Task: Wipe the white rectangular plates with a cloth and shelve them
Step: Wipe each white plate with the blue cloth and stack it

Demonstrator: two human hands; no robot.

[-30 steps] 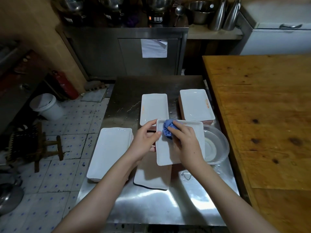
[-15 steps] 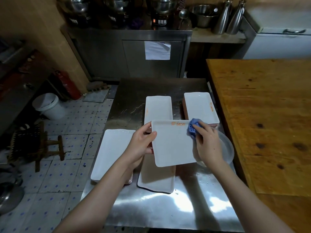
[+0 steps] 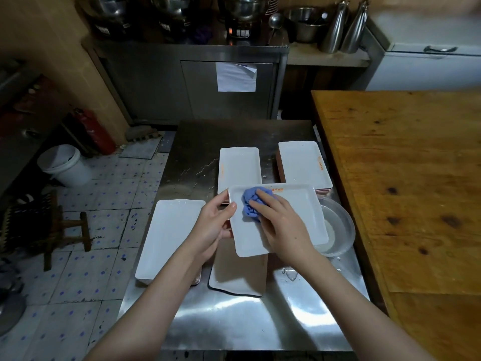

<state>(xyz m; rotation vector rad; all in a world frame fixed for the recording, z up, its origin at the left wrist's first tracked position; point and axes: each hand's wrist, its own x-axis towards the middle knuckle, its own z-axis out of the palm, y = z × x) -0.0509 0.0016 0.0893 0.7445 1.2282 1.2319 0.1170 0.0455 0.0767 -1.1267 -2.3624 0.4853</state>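
- A person stands at a steel table (image 3: 234,321) and looks down at both bare hands.
- The left hand (image 3: 216,222) grips the left edge of a white rectangular plate (image 3: 299,212): thumb curled over the rim, fingers tucked beneath.
- The plate is held above the middle of the table, its long side across the view, with orange lettering on its far rim.
- The right hand (image 3: 281,225) presses a crumpled blue cloth (image 3: 251,204) onto the left part of the plate, fingers curled over the cloth.
- Beneath the plate, nearer the person, a second plate (image 3: 236,277) lies flat on the table.
- To the left sits a left stack (image 3: 169,235) of white plates, near the table's left edge.
- Beyond the hands are two more: a middle stack (image 3: 239,168), partly hidden by the plate, and a right stack (image 3: 302,162) close to the table's right edge.
- A clear bowl (image 3: 341,230) sits on the table just right of the plate, partly under its right end.
- Water drops lie on the steel near the bowl.
- A wooden table (image 3: 416,178) adjoins on the right.
- On the tiled floor to the left stand a white bucket (image 3: 65,165) and a small wooden stool (image 3: 65,230).
- A steel cabinet (image 3: 156,82) stands beyond, with a paper sheet (image 3: 235,76) stuck to its door.
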